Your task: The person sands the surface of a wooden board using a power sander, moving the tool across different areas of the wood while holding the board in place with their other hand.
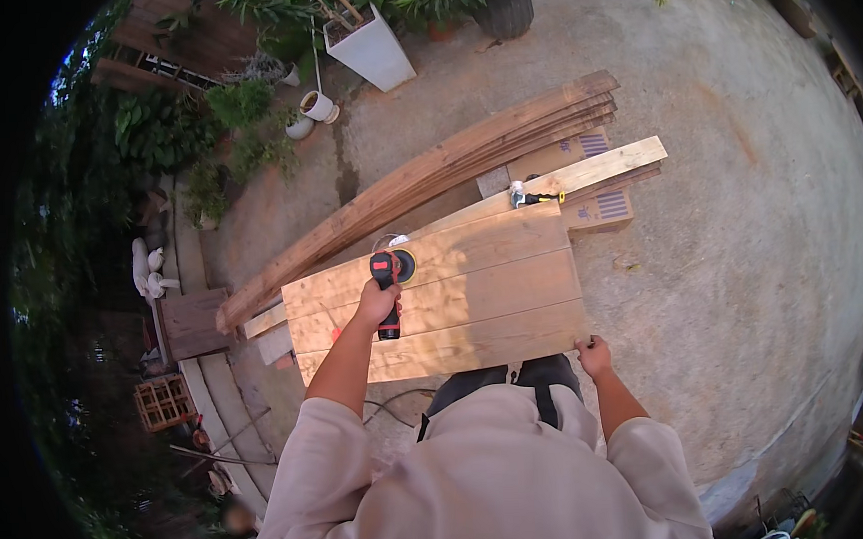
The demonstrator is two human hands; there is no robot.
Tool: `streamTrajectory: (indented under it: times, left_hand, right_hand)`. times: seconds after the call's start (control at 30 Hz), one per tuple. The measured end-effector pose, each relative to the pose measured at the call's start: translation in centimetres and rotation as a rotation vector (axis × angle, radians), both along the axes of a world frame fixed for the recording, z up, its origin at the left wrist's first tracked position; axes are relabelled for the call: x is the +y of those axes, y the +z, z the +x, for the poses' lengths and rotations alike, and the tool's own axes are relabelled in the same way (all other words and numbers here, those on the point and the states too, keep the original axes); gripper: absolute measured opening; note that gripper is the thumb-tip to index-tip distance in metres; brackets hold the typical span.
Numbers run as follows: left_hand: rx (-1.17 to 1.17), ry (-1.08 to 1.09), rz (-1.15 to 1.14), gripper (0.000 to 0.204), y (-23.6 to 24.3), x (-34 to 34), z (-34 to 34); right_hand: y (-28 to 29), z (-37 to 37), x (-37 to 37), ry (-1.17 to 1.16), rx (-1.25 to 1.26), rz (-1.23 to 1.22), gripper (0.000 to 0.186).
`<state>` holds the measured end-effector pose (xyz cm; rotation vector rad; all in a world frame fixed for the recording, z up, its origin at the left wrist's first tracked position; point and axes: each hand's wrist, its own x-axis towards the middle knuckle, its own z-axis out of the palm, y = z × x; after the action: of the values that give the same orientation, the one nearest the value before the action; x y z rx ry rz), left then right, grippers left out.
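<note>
The left hand (375,306) was wrapped tight around a black-and-red power tool with a round pad (390,269), near the far edge of a flat, light brown panel of wooden boards (491,301). The right hand (594,356) pinched the panel's near right corner. I thought the pad would work best lying flat, moved slowly along the boards, with that corner held firm. The panel sat right before the person's legs. Long seams crossed it; its left looked bright and patchy, its right duller.
</note>
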<state>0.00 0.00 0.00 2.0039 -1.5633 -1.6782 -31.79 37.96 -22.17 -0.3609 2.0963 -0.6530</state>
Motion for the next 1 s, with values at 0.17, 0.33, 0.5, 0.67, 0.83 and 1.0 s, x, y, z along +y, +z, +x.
streamTrajectory:
  times: [0.17, 0.33, 0.5, 0.67, 0.83, 1.0]
  left_hand:
    - [-0.057, -0.045, 0.032, 0.015, 0.8, -0.1, -1.5]
    - [0.038, 0.048, 0.089, 0.015, 0.8, 0.0, -2.7]
    - [0.007, 0.045, 0.007, 0.016, 0.4, -0.2, -3.7]
    - [-0.054, -0.050, 0.038, 0.017, 0.5, 0.0, -3.0]
    - [-0.040, -0.046, 0.108, 0.019, 1.8, -0.2, -3.2]
    - [-0.113, -0.062, 0.033, 0.016, 1.5, 0.8, -1.7]
  right_hand:
    - [-0.6, -0.2, 0.0, -0.052, -0.051, -0.067, 0.036]
    - [0.5, -1.0, -0.3, -0.080, -0.108, -0.071, 0.036]
    - [-0.3, -0.4, -0.2, -0.046, -0.088, -0.072, 0.036]
    - [0.1, 0.1, -0.3, -0.009, -0.096, -0.074, 0.038]
    - [-0.4, 0.2, -0.1, -0.024, -0.065, -0.072, 0.037]
    - [0.4, -0.3, -0.2, 0.005, -0.112, -0.071, 0.039]
